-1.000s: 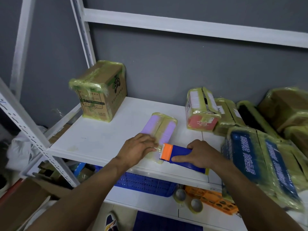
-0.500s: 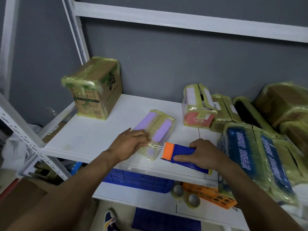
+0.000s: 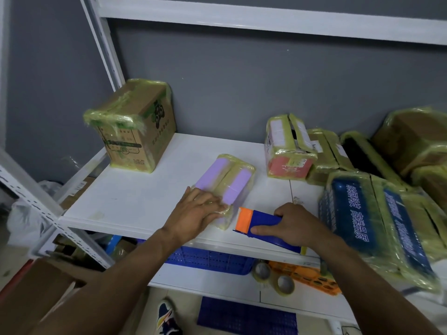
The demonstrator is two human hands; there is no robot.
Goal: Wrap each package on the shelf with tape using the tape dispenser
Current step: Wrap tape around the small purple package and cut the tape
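A flat purple package (image 3: 226, 178), banded with yellowish tape, lies on the white shelf (image 3: 135, 189) near its front edge. My left hand (image 3: 197, 212) presses flat on the package's near end, fingers straight. My right hand (image 3: 294, 224) grips the blue tape dispenser (image 3: 262, 224), whose orange head sits just right of the package's near corner. I cannot make out any tape between head and package.
A taped cardboard box (image 3: 135, 126) stands at the back left. Several taped packages crowd the right side, among them a red-ended box (image 3: 289, 147) and a big blue box (image 3: 377, 221). Below lie a blue crate (image 3: 210, 261), tape rolls (image 3: 285, 284) and an orange tray (image 3: 307, 278).
My left hand has slid a little farther onto the package's near end. The dispenser and my right hand stay almost in place. The camera has shifted slightly.
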